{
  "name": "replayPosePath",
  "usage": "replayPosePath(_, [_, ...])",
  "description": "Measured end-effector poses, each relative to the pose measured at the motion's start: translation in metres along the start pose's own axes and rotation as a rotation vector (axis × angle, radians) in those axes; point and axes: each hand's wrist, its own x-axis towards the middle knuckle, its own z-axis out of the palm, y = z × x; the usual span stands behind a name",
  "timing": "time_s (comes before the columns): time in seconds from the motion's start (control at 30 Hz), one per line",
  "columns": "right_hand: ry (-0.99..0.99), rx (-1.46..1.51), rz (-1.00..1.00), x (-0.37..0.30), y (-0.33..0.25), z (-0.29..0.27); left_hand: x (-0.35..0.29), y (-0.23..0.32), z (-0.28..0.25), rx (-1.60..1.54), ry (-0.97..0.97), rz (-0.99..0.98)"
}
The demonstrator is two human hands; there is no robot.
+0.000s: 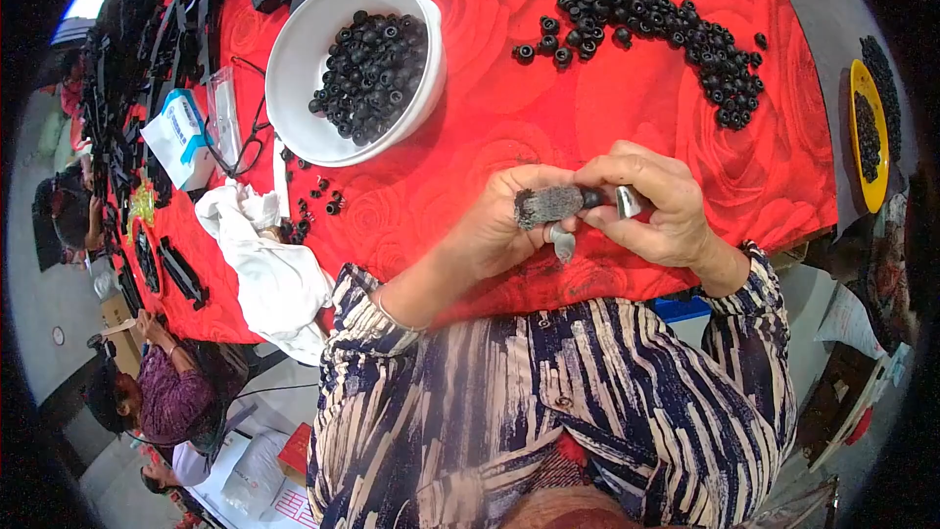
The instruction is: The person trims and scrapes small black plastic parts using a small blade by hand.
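Both my hands meet over the near part of the red table. My left hand (494, 225) is closed, with a rough, dusty grey covering (548, 207) along what seems to be its thumb. A smooth grey finger cover (562, 241) shows just below. At the tip of the rough covering my left hand pinches a small black round part (590, 198). My right hand (661, 204) is closed around a shiny silver metal piece (629, 201), close beside the black part. Whether the right fingers also touch that part cannot be made out.
A white bowl (284, 88) of black round parts stands ahead on the left. More such parts (641, 15) lie loose at the far right. White cloth (259, 255), eyeglasses (250, 142) and long black pieces (176, 39) are leftward; a yellow tray (874, 201) is rightward. People sit at the left.
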Motion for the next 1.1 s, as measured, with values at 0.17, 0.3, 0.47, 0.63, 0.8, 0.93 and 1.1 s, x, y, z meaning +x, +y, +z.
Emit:
replayPosePath(0.17, [0.003, -0.027, 0.003, -0.003, -0.002, 0.000, -0.002, 0.002, 0.009, 0.014, -0.024, -0.009])
replayPosePath(0.3, [-0.011, -0.120, -0.106, -0.002, 0.002, -0.003, -0.001, 0.007, 0.001, 0.116, -0.140, -0.114])
replayPosePath(0.47, [-0.083, 0.025, -0.074, 0.001, 0.003, 0.000, -0.002, 0.003, 0.001, 0.185, -0.098, -0.077])
replayPosePath(0.63, [-0.029, -0.012, -0.109, -0.001, 0.003, 0.001, -0.001, 0.003, 0.002, 0.111, -0.127, -0.085])
replayPosePath(0.8, [-0.050, -0.027, -0.091, 0.000, 0.001, 0.002, 0.000, 0.000, -0.003, 0.111, -0.100, -0.089])
replayPosePath(0.93, [0.010, -0.102, -0.118, -0.002, 0.000, 0.006, 0.000, -0.004, -0.005, 0.148, -0.100, -0.055])
replayPosePath(1.1, [0.057, -0.167, -0.186, 0.001, 0.001, 0.008, 0.000, -0.005, -0.007, 0.182, -0.087, -0.040])
